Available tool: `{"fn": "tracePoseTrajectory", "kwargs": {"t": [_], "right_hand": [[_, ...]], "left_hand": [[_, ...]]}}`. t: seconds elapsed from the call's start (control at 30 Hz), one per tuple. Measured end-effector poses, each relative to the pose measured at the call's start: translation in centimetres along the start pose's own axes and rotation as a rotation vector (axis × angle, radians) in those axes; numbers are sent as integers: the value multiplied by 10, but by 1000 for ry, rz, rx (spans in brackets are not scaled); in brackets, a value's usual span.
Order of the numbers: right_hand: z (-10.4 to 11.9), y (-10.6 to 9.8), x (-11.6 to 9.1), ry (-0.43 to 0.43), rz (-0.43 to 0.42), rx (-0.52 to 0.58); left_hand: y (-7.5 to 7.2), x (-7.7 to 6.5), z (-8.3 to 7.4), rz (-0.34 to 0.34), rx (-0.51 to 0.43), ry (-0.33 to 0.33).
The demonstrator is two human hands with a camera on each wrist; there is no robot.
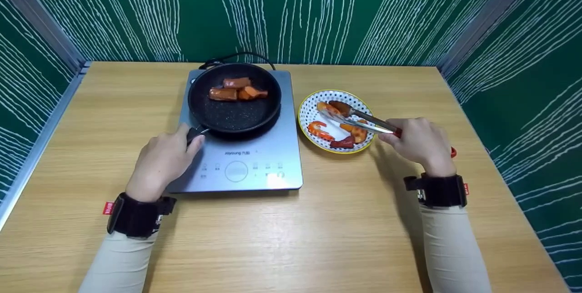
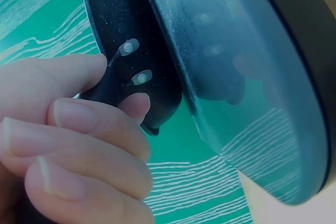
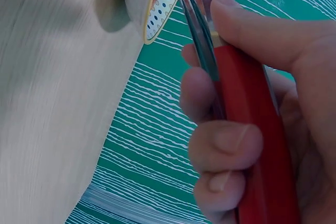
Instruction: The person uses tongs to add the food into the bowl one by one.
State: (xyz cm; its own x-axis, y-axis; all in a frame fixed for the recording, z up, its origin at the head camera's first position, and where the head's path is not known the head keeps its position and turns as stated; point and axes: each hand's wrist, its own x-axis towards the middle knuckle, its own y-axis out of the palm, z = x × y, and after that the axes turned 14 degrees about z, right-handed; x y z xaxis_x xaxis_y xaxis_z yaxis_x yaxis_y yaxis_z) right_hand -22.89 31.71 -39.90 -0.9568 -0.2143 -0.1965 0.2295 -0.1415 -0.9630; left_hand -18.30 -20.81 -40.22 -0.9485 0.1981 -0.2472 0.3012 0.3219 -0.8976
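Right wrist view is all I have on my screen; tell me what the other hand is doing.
Observer: The left hand grips the handle of the pan.
Operator: Tell me what is in that pan.
Observer: Brown and orange pieces of food, lying together toward its far side.
Operator: My picture cuts off the tips of the tongs. Say where they are.
Observer: In the head view, they are over the plate, toward its far side, at an orange piece. Whether they grip it, I cannot tell.
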Motion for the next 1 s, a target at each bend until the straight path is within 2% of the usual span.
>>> {"fn": "tracePoseTrajectory", "kwargs": {"t": [0.43,0.77,1.0], "right_hand": [[3,0,0,-9,-12,-22],[3,-3,-3,-16,-34,-11],[5,-4,-4,-39,-96,-41]], "left_hand": [[0,-1,-1,28,-30,-20],[0,-1,-1,6,-25,-3],[0,-1,0,6,-8,-6]]}}
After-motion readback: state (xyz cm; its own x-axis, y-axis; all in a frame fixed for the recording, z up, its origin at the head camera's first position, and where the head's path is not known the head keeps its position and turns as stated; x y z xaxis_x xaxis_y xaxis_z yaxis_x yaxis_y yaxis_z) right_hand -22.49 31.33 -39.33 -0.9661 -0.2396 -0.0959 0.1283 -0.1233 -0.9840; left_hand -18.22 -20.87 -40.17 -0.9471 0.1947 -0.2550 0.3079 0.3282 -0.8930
